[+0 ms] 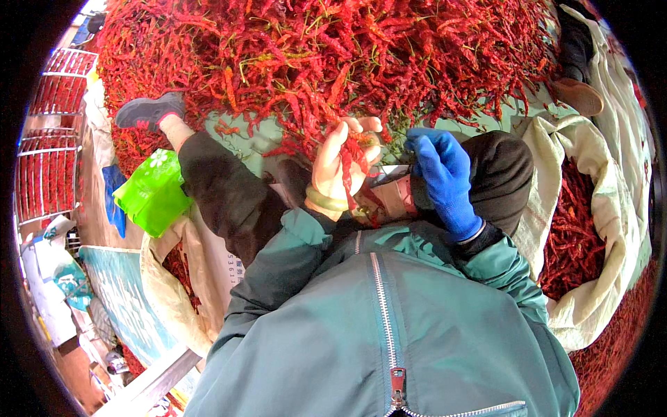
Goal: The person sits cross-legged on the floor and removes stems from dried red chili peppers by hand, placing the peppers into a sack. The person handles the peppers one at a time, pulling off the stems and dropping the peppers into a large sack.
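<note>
Several red chili peppers [354,156] rest in my left hand [331,161], which is bare, palm up, with a pale bangle at the wrist. Some peppers hang down past the palm. Beside it, my right hand [443,172] wears a blue knit glove, its fingers curled near a cluster of green stems [398,133]. Whether the gloved fingertips pinch a stem cannot be made out. Just beyond both hands spreads a large heap of wrinkled red chili peppers [323,57] on a pale green sheet [245,138].
An open woven sack [620,208] of red chilies stands at the right, another sack [156,281] at the left. A bright green bag [156,190] lies by my left leg. Another person's shoe [578,96] shows at the upper right. Chilies fill metal racks [49,177] at far left.
</note>
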Action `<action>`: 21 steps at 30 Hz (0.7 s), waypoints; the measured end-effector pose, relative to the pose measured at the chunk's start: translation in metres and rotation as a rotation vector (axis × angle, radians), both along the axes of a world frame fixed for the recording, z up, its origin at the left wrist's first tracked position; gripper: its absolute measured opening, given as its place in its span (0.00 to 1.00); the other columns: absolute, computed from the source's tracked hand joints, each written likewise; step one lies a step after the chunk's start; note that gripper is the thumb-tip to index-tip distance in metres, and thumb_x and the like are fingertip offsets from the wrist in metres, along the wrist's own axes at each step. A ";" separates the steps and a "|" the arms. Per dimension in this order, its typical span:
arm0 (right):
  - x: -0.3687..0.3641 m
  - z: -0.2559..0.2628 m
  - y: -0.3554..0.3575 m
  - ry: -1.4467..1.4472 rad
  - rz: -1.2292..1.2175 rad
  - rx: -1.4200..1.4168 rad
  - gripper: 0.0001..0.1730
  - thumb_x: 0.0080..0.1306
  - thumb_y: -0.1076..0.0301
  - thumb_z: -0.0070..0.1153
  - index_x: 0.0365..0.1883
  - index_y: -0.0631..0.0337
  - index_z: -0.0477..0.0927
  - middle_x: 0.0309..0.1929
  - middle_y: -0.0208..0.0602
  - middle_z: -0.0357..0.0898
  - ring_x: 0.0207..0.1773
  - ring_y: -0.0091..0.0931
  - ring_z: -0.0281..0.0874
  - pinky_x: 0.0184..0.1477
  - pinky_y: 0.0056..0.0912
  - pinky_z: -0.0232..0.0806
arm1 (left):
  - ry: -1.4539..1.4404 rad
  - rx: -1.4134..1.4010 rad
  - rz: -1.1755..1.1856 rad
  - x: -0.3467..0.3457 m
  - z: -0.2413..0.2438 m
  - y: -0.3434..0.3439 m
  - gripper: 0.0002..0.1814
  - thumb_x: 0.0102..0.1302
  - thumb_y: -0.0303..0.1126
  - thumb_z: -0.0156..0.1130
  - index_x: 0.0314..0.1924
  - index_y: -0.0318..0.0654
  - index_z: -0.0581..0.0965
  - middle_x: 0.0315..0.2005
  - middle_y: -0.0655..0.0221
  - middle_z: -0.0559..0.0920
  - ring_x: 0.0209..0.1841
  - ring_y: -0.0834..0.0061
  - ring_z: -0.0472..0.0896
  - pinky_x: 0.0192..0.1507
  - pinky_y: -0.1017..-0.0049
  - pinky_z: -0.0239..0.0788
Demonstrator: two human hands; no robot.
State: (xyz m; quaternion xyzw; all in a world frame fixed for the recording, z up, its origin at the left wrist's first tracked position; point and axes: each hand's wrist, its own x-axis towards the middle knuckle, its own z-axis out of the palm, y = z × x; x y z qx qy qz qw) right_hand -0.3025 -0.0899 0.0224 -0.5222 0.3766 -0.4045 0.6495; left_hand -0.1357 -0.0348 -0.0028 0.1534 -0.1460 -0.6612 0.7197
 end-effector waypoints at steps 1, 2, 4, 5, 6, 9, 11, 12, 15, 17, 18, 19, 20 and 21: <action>0.003 0.006 0.002 0.001 0.045 -0.035 0.10 0.66 0.68 0.51 0.40 0.67 0.76 0.32 0.29 0.77 0.31 0.16 0.71 0.34 0.21 0.67 | -0.060 0.046 0.012 -0.002 0.000 0.000 0.14 0.71 0.42 0.43 0.41 0.41 0.72 0.48 0.57 0.73 0.33 0.70 0.72 0.37 0.72 0.64; 0.006 0.011 0.004 0.002 0.090 -0.071 0.10 0.66 0.68 0.51 0.39 0.67 0.76 0.32 0.30 0.77 0.31 0.16 0.71 0.34 0.21 0.67 | -0.121 0.092 0.023 -0.004 0.000 0.001 0.14 0.71 0.42 0.43 0.41 0.41 0.72 0.48 0.57 0.73 0.35 0.69 0.73 0.38 0.71 0.66; 0.009 0.002 0.006 0.021 0.171 -0.069 0.10 0.62 0.69 0.55 0.38 0.67 0.76 0.28 0.33 0.77 0.30 0.17 0.72 0.33 0.24 0.67 | -0.214 0.156 0.017 -0.016 0.021 0.001 0.13 0.70 0.42 0.43 0.39 0.41 0.71 0.48 0.56 0.73 0.45 0.66 0.74 0.47 0.67 0.68; 0.008 0.000 0.004 0.124 0.184 -0.154 0.09 0.60 0.70 0.55 0.37 0.65 0.76 0.26 0.38 0.76 0.28 0.23 0.75 0.33 0.27 0.68 | -0.363 0.090 0.069 -0.020 0.012 -0.002 0.13 0.70 0.41 0.44 0.39 0.41 0.71 0.49 0.56 0.73 0.49 0.65 0.73 0.51 0.66 0.67; 0.008 0.002 0.001 0.197 0.206 -0.243 0.08 0.59 0.70 0.55 0.35 0.65 0.76 0.26 0.40 0.76 0.28 0.27 0.76 0.33 0.28 0.68 | -0.362 0.100 0.076 -0.021 0.015 -0.001 0.11 0.69 0.38 0.47 0.39 0.39 0.71 0.47 0.57 0.73 0.48 0.67 0.73 0.50 0.68 0.67; 0.006 -0.001 -0.009 0.339 0.256 -0.504 0.06 0.58 0.71 0.53 0.32 0.65 0.75 0.25 0.43 0.75 0.27 0.33 0.76 0.32 0.31 0.68 | -0.426 0.174 0.093 -0.021 0.012 0.000 0.08 0.67 0.33 0.53 0.39 0.36 0.74 0.42 0.62 0.76 0.44 0.74 0.74 0.47 0.72 0.67; 0.003 -0.005 -0.011 0.409 0.321 -0.544 0.06 0.59 0.70 0.53 0.30 0.64 0.74 0.24 0.42 0.75 0.27 0.33 0.76 0.32 0.31 0.68 | -0.565 0.229 0.137 -0.018 0.006 0.001 0.07 0.65 0.31 0.56 0.38 0.36 0.75 0.38 0.68 0.77 0.41 0.78 0.74 0.45 0.76 0.67; 0.001 -0.007 -0.013 0.443 0.370 -0.499 0.06 0.60 0.69 0.53 0.30 0.64 0.74 0.23 0.40 0.75 0.26 0.30 0.76 0.32 0.30 0.67 | -0.672 0.248 0.178 -0.015 0.005 0.000 0.06 0.64 0.30 0.57 0.37 0.36 0.76 0.36 0.70 0.78 0.39 0.81 0.74 0.43 0.78 0.66; 0.001 -0.016 -0.010 0.228 0.454 -0.166 0.09 0.63 0.66 0.52 0.30 0.64 0.74 0.23 0.33 0.75 0.27 0.22 0.73 0.32 0.27 0.67 | -0.697 0.264 0.246 -0.014 0.007 -0.001 0.03 0.60 0.26 0.61 0.34 0.36 0.77 0.29 0.76 0.78 0.34 0.85 0.74 0.39 0.82 0.65; 0.001 -0.017 -0.007 0.055 0.442 0.051 0.10 0.65 0.65 0.51 0.30 0.64 0.74 0.24 0.28 0.74 0.29 0.17 0.71 0.33 0.25 0.67 | -0.649 0.253 0.264 -0.014 0.007 -0.002 0.04 0.60 0.26 0.61 0.35 0.36 0.77 0.30 0.75 0.78 0.35 0.84 0.75 0.39 0.81 0.66; 0.003 -0.013 -0.006 0.006 0.417 0.123 0.11 0.65 0.64 0.51 0.29 0.64 0.74 0.25 0.26 0.74 0.30 0.16 0.69 0.33 0.24 0.66 | -0.576 0.276 0.250 -0.013 0.005 0.000 0.07 0.62 0.29 0.59 0.39 0.37 0.74 0.35 0.70 0.78 0.37 0.77 0.77 0.42 0.77 0.68; 0.004 -0.011 -0.005 -0.042 0.390 0.194 0.12 0.66 0.63 0.51 0.29 0.64 0.74 0.25 0.24 0.73 0.30 0.14 0.68 0.34 0.23 0.66 | -0.553 0.264 0.248 -0.013 0.005 0.002 0.07 0.63 0.30 0.58 0.39 0.37 0.74 0.35 0.69 0.78 0.37 0.77 0.77 0.42 0.77 0.68; 0.003 -0.011 -0.005 -0.072 0.416 0.197 0.11 0.66 0.63 0.51 0.29 0.63 0.74 0.25 0.22 0.72 0.31 0.14 0.66 0.34 0.21 0.64 | -0.530 0.252 0.245 -0.013 0.004 0.003 0.07 0.63 0.30 0.58 0.39 0.37 0.74 0.36 0.69 0.78 0.37 0.77 0.77 0.42 0.77 0.68; 0.002 -0.011 -0.005 -0.103 0.443 0.200 0.11 0.66 0.64 0.51 0.29 0.63 0.73 0.26 0.21 0.71 0.31 0.14 0.65 0.35 0.20 0.62 | -0.507 0.240 0.244 -0.013 0.005 0.004 0.07 0.63 0.31 0.58 0.40 0.37 0.73 0.36 0.68 0.77 0.36 0.77 0.77 0.42 0.77 0.68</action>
